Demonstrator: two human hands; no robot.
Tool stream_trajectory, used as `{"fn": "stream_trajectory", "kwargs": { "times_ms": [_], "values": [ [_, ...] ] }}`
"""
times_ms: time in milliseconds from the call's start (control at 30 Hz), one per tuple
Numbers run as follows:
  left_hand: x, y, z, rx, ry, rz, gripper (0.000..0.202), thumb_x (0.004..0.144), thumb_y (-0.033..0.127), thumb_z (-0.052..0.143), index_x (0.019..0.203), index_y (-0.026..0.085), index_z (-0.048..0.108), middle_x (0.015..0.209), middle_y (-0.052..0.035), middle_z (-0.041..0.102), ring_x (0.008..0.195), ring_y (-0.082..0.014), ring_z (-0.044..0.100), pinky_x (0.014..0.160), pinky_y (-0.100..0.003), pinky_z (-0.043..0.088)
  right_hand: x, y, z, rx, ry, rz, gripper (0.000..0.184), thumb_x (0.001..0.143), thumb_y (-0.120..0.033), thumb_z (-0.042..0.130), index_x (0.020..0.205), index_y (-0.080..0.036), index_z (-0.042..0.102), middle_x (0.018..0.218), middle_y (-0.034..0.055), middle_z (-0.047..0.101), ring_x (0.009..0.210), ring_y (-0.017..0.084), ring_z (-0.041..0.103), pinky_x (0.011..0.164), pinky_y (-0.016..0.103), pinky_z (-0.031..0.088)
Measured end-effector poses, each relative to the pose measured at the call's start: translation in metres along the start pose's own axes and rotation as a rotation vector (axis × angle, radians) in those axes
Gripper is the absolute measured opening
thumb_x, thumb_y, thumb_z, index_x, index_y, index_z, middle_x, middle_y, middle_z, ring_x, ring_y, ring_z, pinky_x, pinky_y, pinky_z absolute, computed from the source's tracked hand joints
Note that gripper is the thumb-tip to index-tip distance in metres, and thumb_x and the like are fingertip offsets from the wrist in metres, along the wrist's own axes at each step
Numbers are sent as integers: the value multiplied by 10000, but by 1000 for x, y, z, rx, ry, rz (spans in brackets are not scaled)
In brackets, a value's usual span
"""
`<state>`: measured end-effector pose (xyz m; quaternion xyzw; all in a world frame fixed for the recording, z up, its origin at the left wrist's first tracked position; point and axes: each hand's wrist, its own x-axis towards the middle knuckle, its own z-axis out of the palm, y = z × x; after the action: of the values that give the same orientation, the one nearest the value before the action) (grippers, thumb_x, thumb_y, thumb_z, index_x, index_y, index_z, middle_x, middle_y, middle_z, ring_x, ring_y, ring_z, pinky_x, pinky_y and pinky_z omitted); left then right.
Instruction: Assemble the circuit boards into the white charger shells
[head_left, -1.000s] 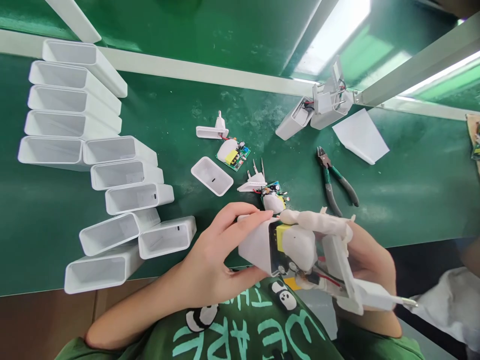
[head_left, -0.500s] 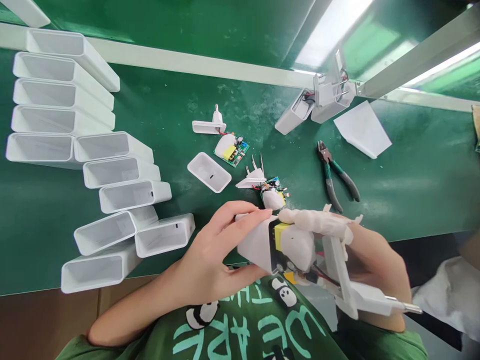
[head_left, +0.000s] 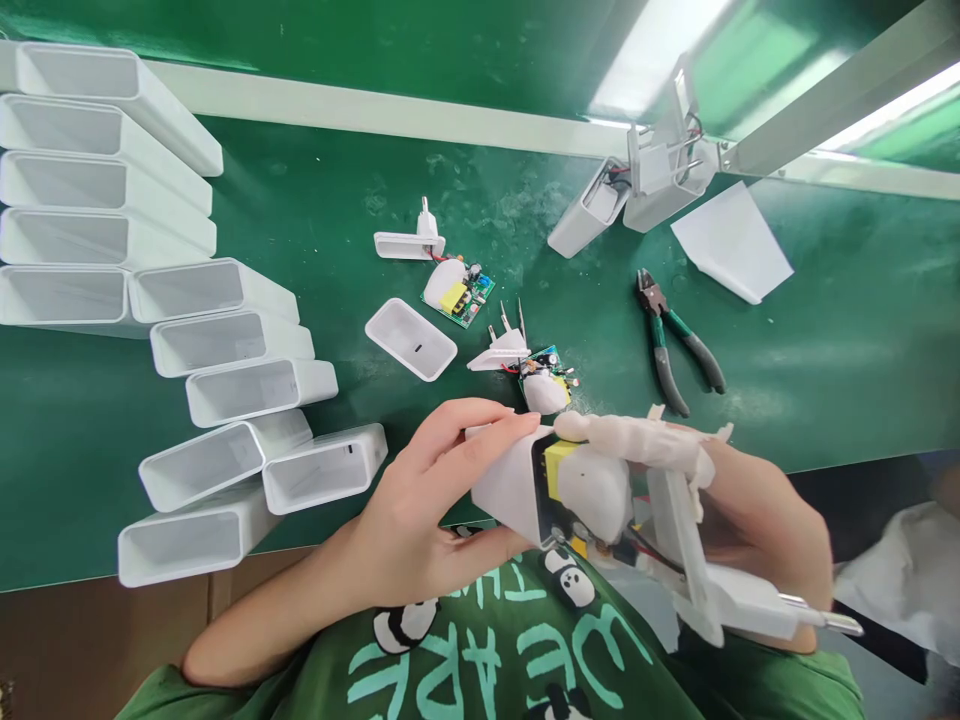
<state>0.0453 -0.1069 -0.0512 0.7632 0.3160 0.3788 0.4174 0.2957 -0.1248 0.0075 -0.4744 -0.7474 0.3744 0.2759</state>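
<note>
My left hand (head_left: pixel 431 500) is closed around a white plastic charger housing (head_left: pixel 504 490), its open end facing right. A circuit board (head_left: pixel 592 490) with a yellow transformer and a white coated lump sits partly in that opening. My right hand (head_left: pixel 757 510), its fingers covered in white finger cots, grips the board from the far side. Red and black wires link the board to a white plug cap (head_left: pixel 686 570) with metal pins, which hangs beside the right hand. Just beyond my hands lie a second plug cap (head_left: pixel 501 350) and its board (head_left: pixel 546 382).
Several empty white housings (head_left: pixel 247 340) are stacked at the left. Another board (head_left: pixel 459 292) with a plug and an upturned white housing (head_left: pixel 411 340) lie mid-table. Pliers (head_left: pixel 667 330), white paper (head_left: pixel 733 243) and filled housings (head_left: pixel 589 210) are on the right, near a metal post (head_left: pixel 840 90).
My hands hold nearly the same pose on the housing and board. The right hand and plug cap have shifted slightly right, and the camera view has moved a little.
</note>
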Motion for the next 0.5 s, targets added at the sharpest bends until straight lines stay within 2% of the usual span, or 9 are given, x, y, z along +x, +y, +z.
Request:
{"fn": "stream_trajectory", "kwargs": {
  "times_ms": [133,300,433,500],
  "values": [
    [2,1,0,-15,-14,-10,603,844,133,740,1402,97,512,1323,-142,557,1228,-188,571,1045,-259,499,0,0,1,15,8,-3,834,759,-168,800,1495,-406,487,1245,-6,752,909,293,780,864,399,672],
    [7,5,-1,-52,-82,-79,597,795,125,719,1353,120,506,1347,-125,592,1306,-206,557,1105,-285,466,0,4,2,55,41,4,688,775,-170,761,1420,-342,596,1197,26,771,893,277,775,779,354,673],
    [11,7,0,-18,-104,-109,544,741,128,701,1260,131,537,1237,-88,645,1154,-189,611,1010,-299,503,1,9,9,177,43,-29,760,781,-198,801,1469,-378,534,1214,17,765,964,295,771,887,394,656],
    [12,8,1,0,-96,-89,529,742,136,699,1246,123,539,1192,-79,652,1097,-180,606,971,-302,506,1,12,13,201,86,-11,670,799,-304,812,1425,-379,583,1227,18,760,964,286,773,869,378,659]
  ]
}}
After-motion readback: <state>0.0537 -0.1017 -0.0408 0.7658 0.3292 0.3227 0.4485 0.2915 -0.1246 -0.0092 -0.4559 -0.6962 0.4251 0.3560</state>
